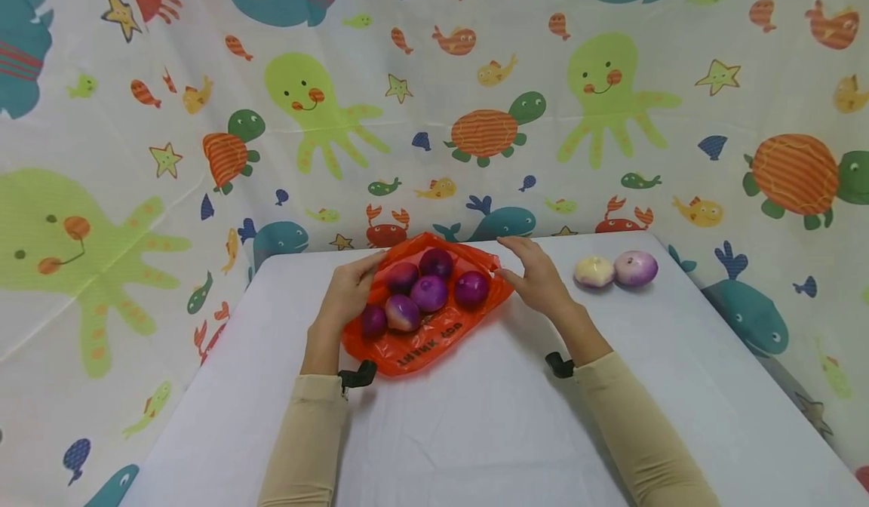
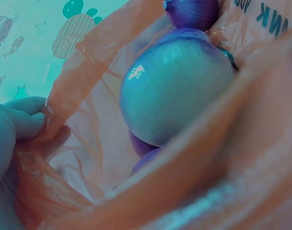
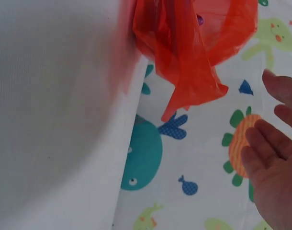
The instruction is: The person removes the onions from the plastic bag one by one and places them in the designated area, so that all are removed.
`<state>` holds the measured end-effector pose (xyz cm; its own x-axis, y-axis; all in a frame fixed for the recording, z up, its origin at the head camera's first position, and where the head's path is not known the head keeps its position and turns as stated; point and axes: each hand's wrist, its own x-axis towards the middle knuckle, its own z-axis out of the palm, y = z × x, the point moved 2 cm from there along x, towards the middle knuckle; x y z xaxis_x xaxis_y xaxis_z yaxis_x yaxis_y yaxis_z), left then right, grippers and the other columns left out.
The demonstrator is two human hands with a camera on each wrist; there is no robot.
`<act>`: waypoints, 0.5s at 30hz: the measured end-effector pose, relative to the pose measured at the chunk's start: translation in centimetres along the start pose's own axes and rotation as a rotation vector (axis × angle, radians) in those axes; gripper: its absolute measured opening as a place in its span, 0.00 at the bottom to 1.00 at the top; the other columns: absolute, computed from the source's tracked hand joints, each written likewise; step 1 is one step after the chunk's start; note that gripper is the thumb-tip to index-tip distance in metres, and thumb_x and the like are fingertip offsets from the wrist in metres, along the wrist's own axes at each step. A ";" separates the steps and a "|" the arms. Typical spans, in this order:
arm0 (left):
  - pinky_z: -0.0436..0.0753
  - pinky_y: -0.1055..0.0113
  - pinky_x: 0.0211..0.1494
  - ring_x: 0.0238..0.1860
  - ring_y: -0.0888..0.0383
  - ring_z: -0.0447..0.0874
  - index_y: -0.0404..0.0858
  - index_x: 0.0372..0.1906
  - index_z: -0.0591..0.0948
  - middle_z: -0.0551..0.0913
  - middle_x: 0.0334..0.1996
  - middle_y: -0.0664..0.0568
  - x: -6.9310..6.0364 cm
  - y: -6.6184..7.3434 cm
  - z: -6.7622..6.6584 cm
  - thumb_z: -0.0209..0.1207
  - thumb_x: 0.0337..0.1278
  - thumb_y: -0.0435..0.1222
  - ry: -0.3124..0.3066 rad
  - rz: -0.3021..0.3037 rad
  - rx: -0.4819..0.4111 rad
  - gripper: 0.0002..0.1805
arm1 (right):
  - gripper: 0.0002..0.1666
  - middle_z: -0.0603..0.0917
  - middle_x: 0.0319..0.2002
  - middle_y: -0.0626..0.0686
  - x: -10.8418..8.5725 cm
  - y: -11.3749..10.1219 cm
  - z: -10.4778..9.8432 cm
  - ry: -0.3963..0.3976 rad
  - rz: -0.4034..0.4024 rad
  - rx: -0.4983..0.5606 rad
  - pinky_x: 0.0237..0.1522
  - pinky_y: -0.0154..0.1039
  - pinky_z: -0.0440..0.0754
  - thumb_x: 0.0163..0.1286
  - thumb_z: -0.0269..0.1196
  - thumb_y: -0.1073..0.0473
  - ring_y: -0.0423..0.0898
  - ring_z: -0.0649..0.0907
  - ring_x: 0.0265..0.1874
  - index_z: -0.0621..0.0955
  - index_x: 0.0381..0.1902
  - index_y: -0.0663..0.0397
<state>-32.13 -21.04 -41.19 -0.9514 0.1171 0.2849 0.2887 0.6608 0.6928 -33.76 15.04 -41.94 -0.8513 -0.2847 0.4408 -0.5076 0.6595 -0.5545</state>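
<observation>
A red-orange plastic bag lies spread on the table, its mouth turned up and several purple onions inside. My left hand pinches the bag's left edge; in the left wrist view, the thumb and fingers have the thin film between them. A large pale-purple onion fills the middle of that view. Beside the bag's right edge, my right hand holds nothing. Its fingers are extended and apart from the bag's loose corner in the right wrist view.
To the right on the white table sit a pale, yellowish-white onion and a light purple onion, side by side. A curtain printed with sea animals hangs behind the table and along its sides.
</observation>
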 end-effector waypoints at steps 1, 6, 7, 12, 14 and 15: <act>0.73 0.44 0.75 0.73 0.44 0.75 0.52 0.73 0.77 0.79 0.70 0.48 0.0 0.0 0.0 0.51 0.81 0.37 -0.001 -0.002 -0.002 0.22 | 0.38 0.73 0.74 0.57 0.0 -0.1 0.2 -0.011 -0.010 0.008 0.73 0.63 0.72 0.71 0.70 0.59 0.58 0.70 0.75 0.71 0.76 0.49; 0.74 0.44 0.74 0.72 0.44 0.76 0.52 0.73 0.77 0.80 0.69 0.48 -0.1 0.0 0.1 0.51 0.81 0.37 -0.001 0.000 0.001 0.22 | 0.37 0.74 0.74 0.56 0.0 -0.7 0.9 -0.049 -0.051 0.030 0.73 0.61 0.73 0.71 0.71 0.56 0.57 0.71 0.75 0.73 0.75 0.50; 0.75 0.44 0.74 0.72 0.44 0.76 0.52 0.73 0.77 0.80 0.69 0.48 -0.1 0.0 0.1 0.51 0.81 0.37 -0.001 0.000 0.002 0.22 | 0.37 0.75 0.73 0.56 0.0 -0.8 1.1 -0.053 -0.056 0.037 0.73 0.61 0.73 0.71 0.71 0.55 0.57 0.71 0.75 0.73 0.75 0.50; 0.76 0.43 0.72 0.71 0.43 0.77 0.53 0.73 0.77 0.81 0.68 0.48 -0.2 0.1 0.0 0.51 0.81 0.37 -0.001 -0.010 -0.003 0.23 | 0.37 0.76 0.72 0.56 0.1 -1.6 1.7 -0.070 -0.100 0.076 0.70 0.59 0.77 0.69 0.72 0.57 0.56 0.73 0.73 0.74 0.73 0.52; 0.77 0.44 0.72 0.71 0.43 0.77 0.53 0.73 0.77 0.81 0.69 0.48 -0.2 0.1 0.0 0.51 0.81 0.37 -0.003 -0.010 -0.004 0.23 | 0.37 0.76 0.72 0.56 0.0 -1.9 2.0 -0.084 -0.123 0.102 0.69 0.59 0.78 0.69 0.72 0.59 0.57 0.74 0.73 0.74 0.74 0.53; 0.77 0.44 0.72 0.71 0.43 0.77 0.53 0.73 0.77 0.80 0.69 0.47 -0.1 0.1 0.0 0.51 0.81 0.37 -0.006 -0.010 -0.007 0.23 | 0.38 0.75 0.72 0.56 0.0 -2.1 2.2 -0.093 -0.132 0.111 0.69 0.59 0.78 0.68 0.72 0.59 0.57 0.74 0.73 0.73 0.74 0.54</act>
<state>-31.96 -21.00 -41.14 -0.9548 0.1154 0.2741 0.2803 0.6570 0.6999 -33.00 12.19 -42.33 -0.7826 -0.4301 0.4500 -0.6224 0.5331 -0.5730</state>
